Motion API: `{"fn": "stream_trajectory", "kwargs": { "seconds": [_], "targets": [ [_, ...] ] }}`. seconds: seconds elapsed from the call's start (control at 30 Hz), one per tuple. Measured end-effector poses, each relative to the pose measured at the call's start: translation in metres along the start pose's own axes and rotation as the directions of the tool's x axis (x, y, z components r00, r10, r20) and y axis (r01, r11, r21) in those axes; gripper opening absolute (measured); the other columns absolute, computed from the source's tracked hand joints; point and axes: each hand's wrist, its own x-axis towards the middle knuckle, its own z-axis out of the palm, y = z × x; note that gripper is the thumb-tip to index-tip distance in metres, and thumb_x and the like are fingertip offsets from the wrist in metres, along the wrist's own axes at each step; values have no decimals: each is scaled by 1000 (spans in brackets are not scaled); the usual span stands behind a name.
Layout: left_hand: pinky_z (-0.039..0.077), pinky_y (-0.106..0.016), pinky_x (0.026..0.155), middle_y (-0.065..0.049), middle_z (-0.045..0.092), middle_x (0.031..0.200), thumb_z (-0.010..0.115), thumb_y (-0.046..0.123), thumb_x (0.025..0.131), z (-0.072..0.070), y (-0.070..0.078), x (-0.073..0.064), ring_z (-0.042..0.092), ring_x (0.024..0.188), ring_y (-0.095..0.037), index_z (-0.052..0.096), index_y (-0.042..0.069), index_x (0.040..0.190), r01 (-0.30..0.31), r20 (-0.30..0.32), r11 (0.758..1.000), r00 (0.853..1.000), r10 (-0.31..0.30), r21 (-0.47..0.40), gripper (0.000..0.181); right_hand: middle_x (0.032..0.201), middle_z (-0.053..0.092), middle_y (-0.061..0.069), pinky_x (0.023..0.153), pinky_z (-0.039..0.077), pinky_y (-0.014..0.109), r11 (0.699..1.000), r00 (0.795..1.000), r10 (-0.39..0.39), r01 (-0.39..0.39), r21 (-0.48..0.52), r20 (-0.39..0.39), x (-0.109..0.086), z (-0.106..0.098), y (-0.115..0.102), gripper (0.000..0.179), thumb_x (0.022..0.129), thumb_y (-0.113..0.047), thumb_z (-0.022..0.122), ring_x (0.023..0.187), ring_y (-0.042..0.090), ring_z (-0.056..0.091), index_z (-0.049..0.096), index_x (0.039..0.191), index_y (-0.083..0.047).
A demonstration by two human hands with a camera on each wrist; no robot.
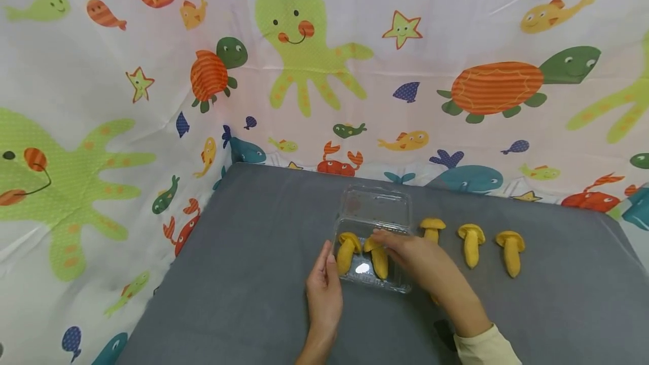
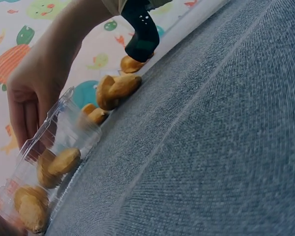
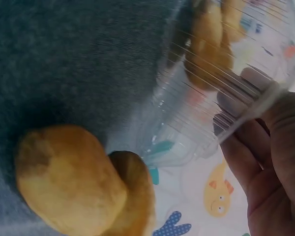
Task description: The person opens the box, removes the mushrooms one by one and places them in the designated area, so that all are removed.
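Observation:
A clear plastic clamshell box (image 1: 400,283) lies with its lid (image 1: 377,207) folded back. My left hand (image 1: 324,292) rests along its left side, fingers fairly straight against the wall. Inside, one yellow mushroom (image 1: 346,257) lies near that wall. My right hand (image 1: 423,261) reaches over the right side, its fingertips on the cap of a second yellow mushroom (image 1: 379,263), which it seems to pinch. Through the clear wall, the right wrist view shows these fingers (image 3: 238,142) bent into the box; the left wrist view shows both mushrooms (image 2: 64,161) from low down.
Right of the box stand several more yellow mushrooms, among them a middle one (image 1: 471,245) and a rightmost one (image 1: 512,252). A partly hidden mushroom (image 1: 432,225) lies behind the right hand. The grey cloth (image 1: 253,241) meets a sea-animal curtain (image 1: 345,72).

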Motion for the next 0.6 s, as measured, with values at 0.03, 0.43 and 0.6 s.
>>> {"fn": "stream_trajectory", "kwargs": {
  "seconds": [0.03,0.43,0.6],
  "targets": [
    [38,-35,117,-22,50,157,53,5,111,0,0,0,44,148,-33,50,-8,152,-1,4,1000,1000,1,0,43,131,75,4,77,64,39,1000,1000,-4,4,-16,3,0,1,0,45,94,-8,82,100,22,78,72,137,-14],
    [37,-31,117,-21,50,158,52,7,112,-4,-2,-1,43,149,-32,49,-7,153,0,35,1000,999,-1,10,43,132,74,3,64,63,36,994,1000,11,-10,-104,8,2,16,0,47,91,-4,83,88,23,78,72,136,-16],
    [37,-28,117,-21,48,159,51,7,112,-4,-3,0,43,149,-33,49,-6,154,-6,49,1000,999,6,0,44,130,75,2,57,60,32,993,1000,20,-22,-119,-18,4,18,0,51,88,2,83,82,22,78,73,134,-17]
  ]
}}
